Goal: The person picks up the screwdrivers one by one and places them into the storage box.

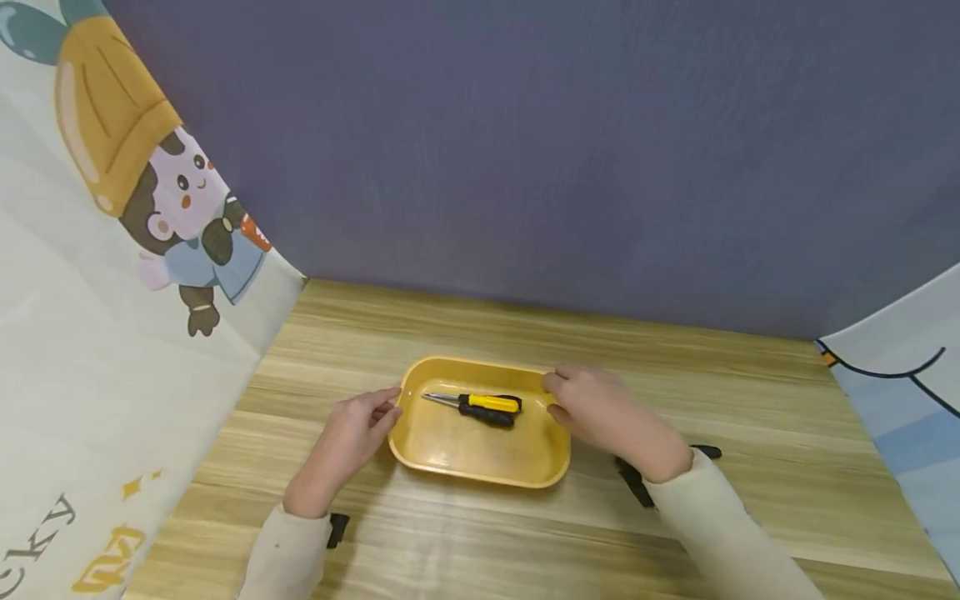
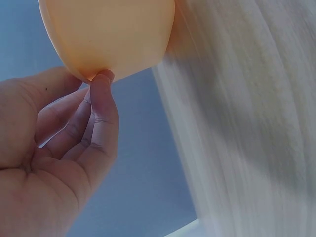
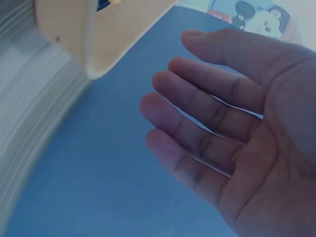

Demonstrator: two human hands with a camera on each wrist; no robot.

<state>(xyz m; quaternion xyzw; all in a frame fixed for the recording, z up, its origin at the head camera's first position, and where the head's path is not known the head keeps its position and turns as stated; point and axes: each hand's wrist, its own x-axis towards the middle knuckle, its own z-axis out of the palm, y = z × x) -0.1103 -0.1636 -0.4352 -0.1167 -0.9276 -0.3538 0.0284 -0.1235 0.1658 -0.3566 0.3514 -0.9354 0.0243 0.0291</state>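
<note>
A yellow plastic tray [image 1: 480,462] with rounded corners sits over the table in the head view. Inside it lie a yellow-handled screwdriver [image 1: 493,403] and a black-handled screwdriver [image 1: 486,414], side by side, tips to the left. At the tray's left end my left hand [image 1: 358,429] pinches the rim between thumb and fingers, as the left wrist view shows on the tray wall [image 2: 113,34]. My right hand [image 1: 600,412] is by the right end. In the right wrist view its fingers [image 3: 197,108] are spread and loosely bent, apart from the tray [image 3: 118,34].
The wood-grain table [image 1: 487,550] ends at a dark blue-grey wall [image 1: 525,167]. A pale printed sheet [image 1: 97,350] borders the left side, another [image 1: 915,417] the right. Black items [image 1: 636,482] show beside the right sleeve, partly hidden; a black piece [image 1: 337,529] shows by the left cuff.
</note>
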